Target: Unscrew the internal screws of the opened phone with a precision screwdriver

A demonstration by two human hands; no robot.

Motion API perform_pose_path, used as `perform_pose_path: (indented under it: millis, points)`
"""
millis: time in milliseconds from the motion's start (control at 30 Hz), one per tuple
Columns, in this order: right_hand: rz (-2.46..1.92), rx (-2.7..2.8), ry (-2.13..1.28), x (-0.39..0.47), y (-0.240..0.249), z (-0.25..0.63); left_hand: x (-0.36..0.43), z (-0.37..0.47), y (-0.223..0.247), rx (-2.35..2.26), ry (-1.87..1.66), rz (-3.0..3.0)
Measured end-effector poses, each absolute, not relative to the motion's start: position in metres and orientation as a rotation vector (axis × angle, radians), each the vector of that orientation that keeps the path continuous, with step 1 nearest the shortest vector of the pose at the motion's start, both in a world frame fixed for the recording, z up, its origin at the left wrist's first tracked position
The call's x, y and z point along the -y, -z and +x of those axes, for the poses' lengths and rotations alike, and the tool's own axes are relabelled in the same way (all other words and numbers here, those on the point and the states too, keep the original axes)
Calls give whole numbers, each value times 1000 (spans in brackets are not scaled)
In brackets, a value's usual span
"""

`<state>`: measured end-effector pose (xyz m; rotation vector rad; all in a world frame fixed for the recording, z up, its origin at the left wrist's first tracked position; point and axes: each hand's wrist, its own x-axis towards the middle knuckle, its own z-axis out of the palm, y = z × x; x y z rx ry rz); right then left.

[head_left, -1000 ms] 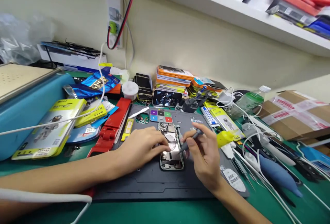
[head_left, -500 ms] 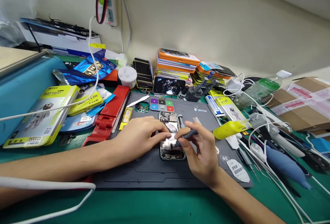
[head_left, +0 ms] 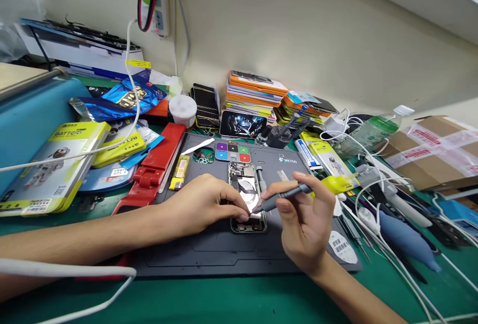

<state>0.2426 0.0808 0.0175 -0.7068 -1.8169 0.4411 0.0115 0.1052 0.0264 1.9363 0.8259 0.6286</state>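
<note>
An opened phone (head_left: 249, 184) lies on the dark grey work mat (head_left: 209, 254), its inner parts and a round white coil showing. My left hand (head_left: 212, 199) reaches over its lower half, thumb and fingertips pinched together; whatever is between them is too small to make out. In my right hand (head_left: 308, 219) is a slim dark grey screwdriver (head_left: 284, 195), held like a pen and slanting down to the left. Its tip meets the phone close to my left fingertips. A second grey tool (head_left: 261, 177) lies along the phone's right edge.
Behind the phone sit a coloured-square tray (head_left: 232, 152) and a propped phone playing video (head_left: 242, 124). A red clamp (head_left: 149, 177) and battery boxes (head_left: 56, 164) stand left. To the right are a yellow-tipped bottle (head_left: 334, 184), cables and a blue air blower (head_left: 407, 239).
My right hand has shifted right and opened out slightly, tilting the screwdriver lower. My left fingertips have slid down the phone toward the screwdriver's tip. The view has moved slightly.
</note>
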Motion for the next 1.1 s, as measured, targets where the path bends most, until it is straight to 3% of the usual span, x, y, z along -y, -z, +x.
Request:
perform_pose_path:
  millis: [367,733,1100]
  points:
    - [-788,1591,-607,-80,-21,239,-104,12,-34,-719,-641,1655]
    - [-793,1347,-1032,-82,-28,239,-102,14,-40,-708,-661,1545]
    - [-769,1333,-1077,-81,-28,240,-102,13,-41,-684,-658,1460]
